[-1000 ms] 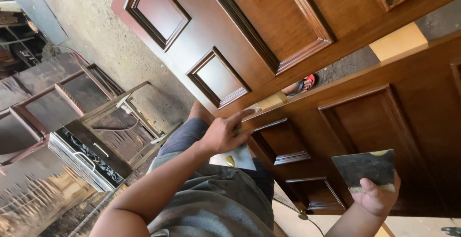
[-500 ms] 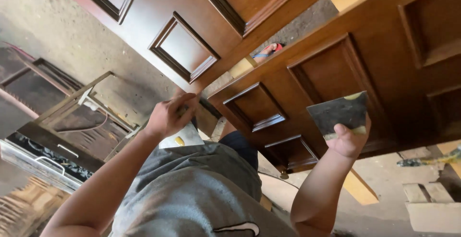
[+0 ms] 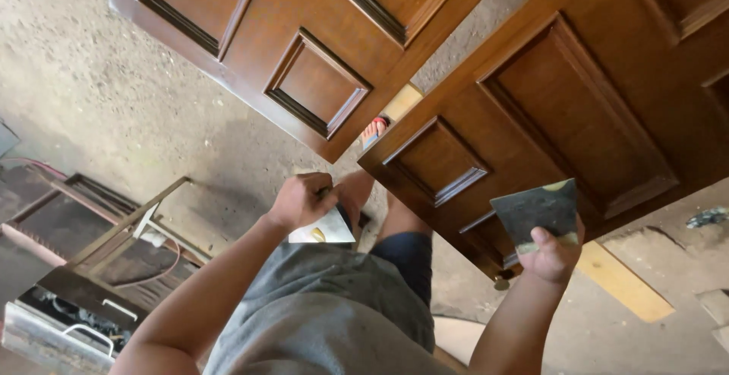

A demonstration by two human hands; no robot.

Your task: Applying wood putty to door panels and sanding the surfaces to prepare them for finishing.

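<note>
Scraper blade (image 3: 538,212) in right hand (image 3: 554,253); left hand (image 3: 301,200) hides its tool.

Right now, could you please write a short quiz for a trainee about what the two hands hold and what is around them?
1. True or false: the right hand holds a flat dark scraper blade in front of the brown panelled door.
2. Which is nearest to the left hand? A) the metal frame B) the white container C) the wooden plank
3. Fill in: both doors lie over a bare ____ floor.

Key: 1 true; 2 B; 3 concrete. The left hand is closed, but what it grips is too hidden to tell.
</note>
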